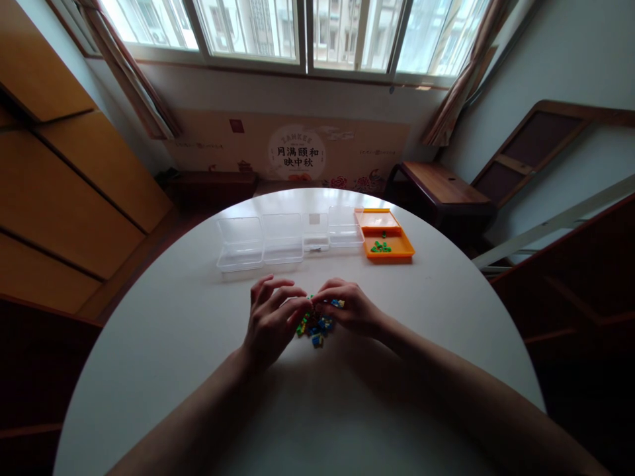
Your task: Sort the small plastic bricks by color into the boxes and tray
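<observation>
A small heap of tiny coloured pieces [316, 327], green, blue and yellow, lies on the round white table [173, 330]. My left hand [270, 320] rests at the heap's left side, its thumb and forefinger pinched at the pile and the other fingers spread. My right hand [350, 307] covers the heap's right side, fingers curled over several pieces. The fingertips of both hands meet above the heap. What either hand grips is too small to make out.
Beyond the hands stands a row of clear plastic boxes [241, 243] with open lids. At its right end an orange box [388, 246] holds a few green pieces. A dark wooden bench [441, 185] and wooden cabinets [59, 192] flank the table.
</observation>
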The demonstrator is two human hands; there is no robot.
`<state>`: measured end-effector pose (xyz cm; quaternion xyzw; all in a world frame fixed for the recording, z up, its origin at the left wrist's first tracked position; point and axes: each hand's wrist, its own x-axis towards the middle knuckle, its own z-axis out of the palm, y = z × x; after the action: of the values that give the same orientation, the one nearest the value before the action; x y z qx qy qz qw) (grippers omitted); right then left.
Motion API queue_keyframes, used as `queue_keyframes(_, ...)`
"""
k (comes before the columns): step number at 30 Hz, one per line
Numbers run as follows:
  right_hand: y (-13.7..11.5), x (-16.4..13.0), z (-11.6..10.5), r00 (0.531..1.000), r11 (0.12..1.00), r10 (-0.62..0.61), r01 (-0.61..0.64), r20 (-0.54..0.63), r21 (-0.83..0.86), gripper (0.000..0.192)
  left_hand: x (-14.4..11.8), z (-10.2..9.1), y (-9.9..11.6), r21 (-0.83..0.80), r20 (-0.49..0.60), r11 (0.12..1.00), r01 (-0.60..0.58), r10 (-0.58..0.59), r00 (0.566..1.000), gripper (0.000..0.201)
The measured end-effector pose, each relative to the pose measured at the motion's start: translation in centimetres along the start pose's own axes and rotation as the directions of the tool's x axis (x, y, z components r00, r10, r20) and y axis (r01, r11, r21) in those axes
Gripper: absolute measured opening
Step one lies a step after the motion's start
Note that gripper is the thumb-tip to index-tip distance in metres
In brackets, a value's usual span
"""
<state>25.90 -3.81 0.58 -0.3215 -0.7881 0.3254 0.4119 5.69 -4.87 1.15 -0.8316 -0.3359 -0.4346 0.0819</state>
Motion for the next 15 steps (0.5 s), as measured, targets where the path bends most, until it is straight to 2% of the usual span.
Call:
queue_keyframes(7, -0.05, -0.03, 0.21, 0.998, 0.988, -0.066, 0.068, 0.022, -0.137, 0.017, -0.07, 0.11, -0.09, -0.031, 0.028, 0.999, 0.018, -0.017, 0.999, 0.009)
queue_keyframes(15, 0.36, -0.02, 0.33, 0.998, 0.992, -0.069, 0.068, -0.004, -0.103, 0.011, -0.05, 0.18, -0.19, -0.026, 0.034, 0.999, 0.022, -0.022, 0.999, 0.013)
